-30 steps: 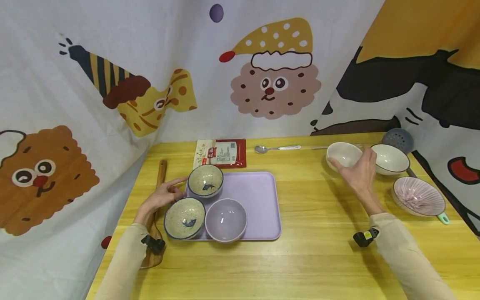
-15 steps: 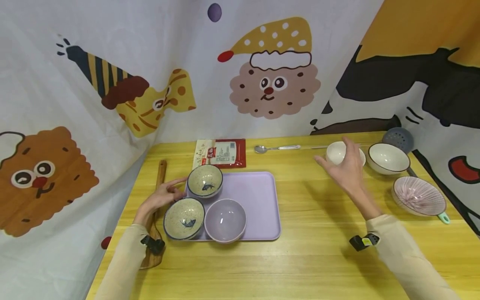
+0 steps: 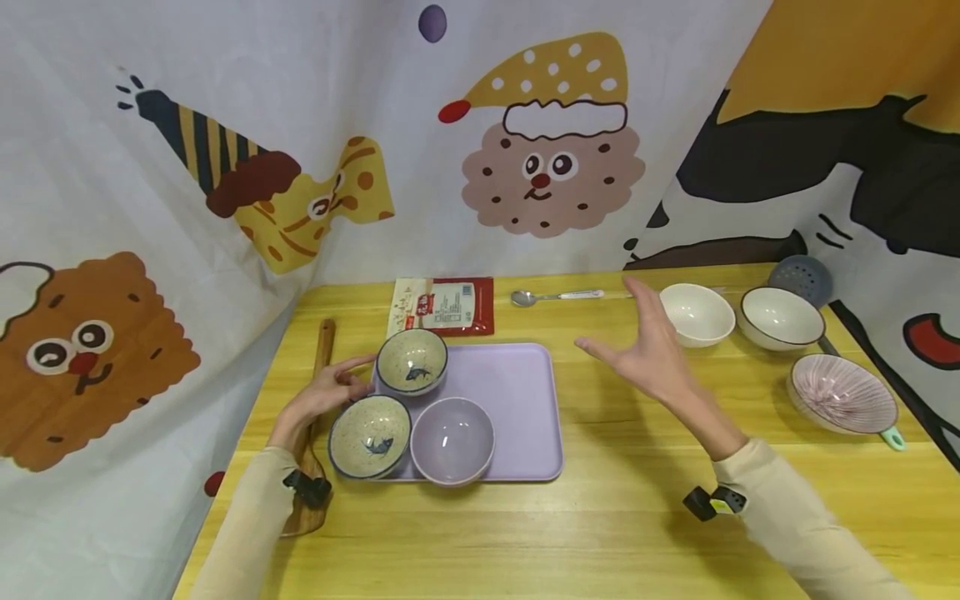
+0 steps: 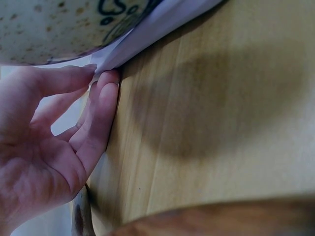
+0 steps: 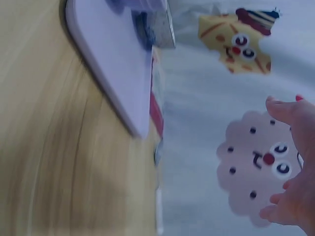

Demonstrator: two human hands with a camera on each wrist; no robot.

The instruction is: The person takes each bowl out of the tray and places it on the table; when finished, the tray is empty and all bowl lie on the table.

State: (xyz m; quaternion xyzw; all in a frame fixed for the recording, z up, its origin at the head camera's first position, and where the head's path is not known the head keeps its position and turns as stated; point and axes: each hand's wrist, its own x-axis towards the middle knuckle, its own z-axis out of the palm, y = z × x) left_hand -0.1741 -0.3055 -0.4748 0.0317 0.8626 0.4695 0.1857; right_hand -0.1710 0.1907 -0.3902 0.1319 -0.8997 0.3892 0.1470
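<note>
My left hand (image 3: 330,396) rests by the left edge of a lilac tray (image 3: 521,417), its fingertips touching the edge in the left wrist view. Two speckled bowls with blue rims stand close to it: the farther bowl (image 3: 412,360) on the tray, the nearer bowl (image 3: 369,442) overlapping its left side. A plain lilac bowl (image 3: 452,442) sits beside them at the tray's front. Over the table, right of the tray, my right hand (image 3: 656,358) is raised and empty, thumb spread from the fingers. A small white bowl (image 3: 697,315) stands behind it.
At right are a dark-rimmed white bowl (image 3: 782,318), a pink-striped bowl (image 3: 842,393) and a grey slotted skimmer (image 3: 802,280). A spoon (image 3: 555,296) and a red-and-cream packet (image 3: 442,306) lie at the back. A wooden spatula (image 3: 324,350) lies left, partly under my left arm.
My right hand has let go of the small white bowl and moved left, towards the tray. The bowl stays on the table. My left hand has kept its place.
</note>
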